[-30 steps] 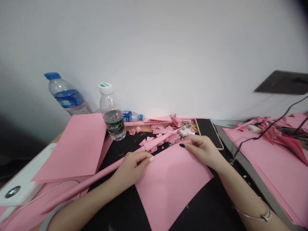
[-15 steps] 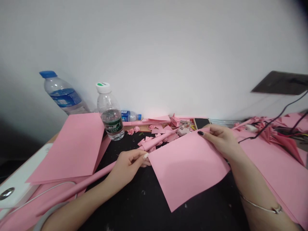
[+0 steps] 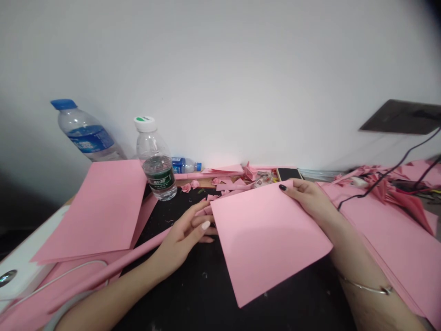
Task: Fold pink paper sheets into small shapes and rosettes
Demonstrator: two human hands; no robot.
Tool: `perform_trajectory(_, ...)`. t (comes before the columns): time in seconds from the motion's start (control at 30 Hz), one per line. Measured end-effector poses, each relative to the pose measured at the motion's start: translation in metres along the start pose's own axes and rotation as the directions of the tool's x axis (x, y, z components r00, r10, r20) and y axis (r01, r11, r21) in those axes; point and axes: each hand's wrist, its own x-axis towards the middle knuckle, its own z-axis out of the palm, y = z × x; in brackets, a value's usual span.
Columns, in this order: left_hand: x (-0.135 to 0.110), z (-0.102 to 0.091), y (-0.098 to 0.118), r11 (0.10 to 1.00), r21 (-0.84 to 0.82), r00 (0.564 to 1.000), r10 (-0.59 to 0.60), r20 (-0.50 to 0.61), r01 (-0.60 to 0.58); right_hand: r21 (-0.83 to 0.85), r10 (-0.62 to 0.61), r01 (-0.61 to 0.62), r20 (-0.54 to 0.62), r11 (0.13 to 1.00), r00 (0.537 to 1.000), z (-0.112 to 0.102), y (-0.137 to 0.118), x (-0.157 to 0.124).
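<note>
A pink sheet of paper [image 3: 268,239] hangs tilted over the black mat, its far right corner pinched between the thumb and fingers of my right hand [image 3: 310,202]. Beside the sheet's left edge is my left hand [image 3: 189,232], fingers apart and holding nothing. Its fingertips come up close to that edge; whether they touch it I cannot tell. Behind the left hand and forearm runs a long pink paper roll [image 3: 148,247], partly covered by them. Small folded pink paper pieces [image 3: 215,197] lie just past the left fingers.
A clear water bottle [image 3: 160,177] stands beyond my left hand, and a blue-capped bottle [image 3: 89,138] leans on the wall. Pink sheets lie stacked at left [image 3: 99,207] and right [image 3: 386,248]. A dark cable [image 3: 389,172] crosses the right side. A phone-like object [image 3: 289,174] lies near the wall.
My left hand has let go of the sheet's left corner and its fingers have spread. The sheet has shifted slightly left and covers more of the paper roll; my right hand still grips it.
</note>
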Motion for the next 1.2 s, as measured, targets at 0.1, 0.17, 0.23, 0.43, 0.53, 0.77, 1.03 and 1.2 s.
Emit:
perform_trajectory(0.1,-0.002,0.001,-0.001,0.998,-0.063,0.998,0.013,0.055,-0.010,0.007,0.040,-0.040,0.054,0.999,0.998,0.005,0.005,0.002)
perform_trajectory(0.17,-0.003,0.001,0.000,0.997,-0.079,0.996,0.023,0.090,-0.016,0.013,0.057,-0.058,0.083,0.998,0.995,0.007,0.007,0.003)
perform_trajectory(0.23,-0.003,0.002,0.001,0.996,-0.085,0.994,0.030,0.107,-0.021,0.013,0.070,-0.072,0.108,0.997,0.992,0.008,0.008,0.004)
perform_trajectory(0.43,-0.003,0.001,0.002,0.989,-0.141,0.988,0.068,0.138,-0.049,0.006,0.079,-0.080,0.115,0.997,0.990,0.010,0.008,0.003)
perform_trajectory(0.53,-0.003,0.000,0.002,0.988,-0.146,0.988,0.071,0.138,-0.050,-0.016,0.089,-0.088,0.116,0.996,0.989,0.010,0.009,0.004)
perform_trajectory(0.77,-0.004,0.000,0.002,0.990,-0.138,0.991,0.044,0.128,-0.026,-0.026,0.082,-0.080,0.133,0.996,0.988,0.010,0.008,0.004)
perform_trajectory(1.03,-0.003,0.000,0.000,0.993,-0.112,0.993,0.046,0.110,-0.033,-0.053,0.078,-0.072,0.121,0.996,0.990,0.008,0.013,0.007)
perform_trajectory(1.2,-0.001,0.002,0.001,0.998,0.028,0.997,0.060,0.043,-0.061,-0.033,0.086,-0.082,0.175,0.996,0.981,0.011,0.016,0.008)
